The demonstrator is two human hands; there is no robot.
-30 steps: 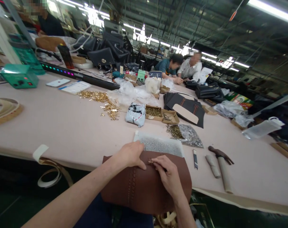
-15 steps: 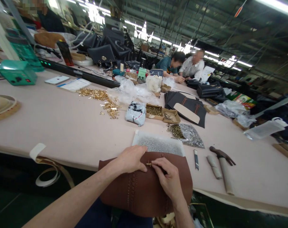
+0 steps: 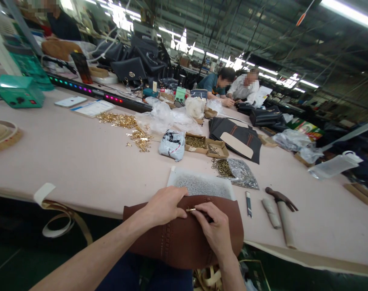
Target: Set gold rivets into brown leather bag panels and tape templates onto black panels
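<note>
A brown leather panel (image 3: 184,238) with rows of stitching lies over my lap and against the table edge. My left hand (image 3: 168,206) grips its upper part, with the thumb on the front and the fingers near the top edge. Between finger and thumb of my right hand (image 3: 213,222) is a small gold metal fitting (image 3: 190,210), held against the leather close to my left thumb. The fitting's exact shape is too small to make out. Just beyond the panel sits a white tray (image 3: 172,178) of tiny silver-grey pieces.
On the right lie a hammer (image 3: 286,222), a wrapped grey tool (image 3: 271,213) and a small cutter-like tool (image 3: 248,204). Further back are loose gold fittings (image 3: 141,139), a grey plastic packet (image 3: 172,145), a bag of brass-coloured hardware (image 3: 242,173) and black leather pieces (image 3: 232,137). Two people work across the table.
The gold fitting has turned slightly in my right fingers. Both hands stay at almost the same spot on the leather. Coloured lights now show along the black bar, and the view has shifted a little.
</note>
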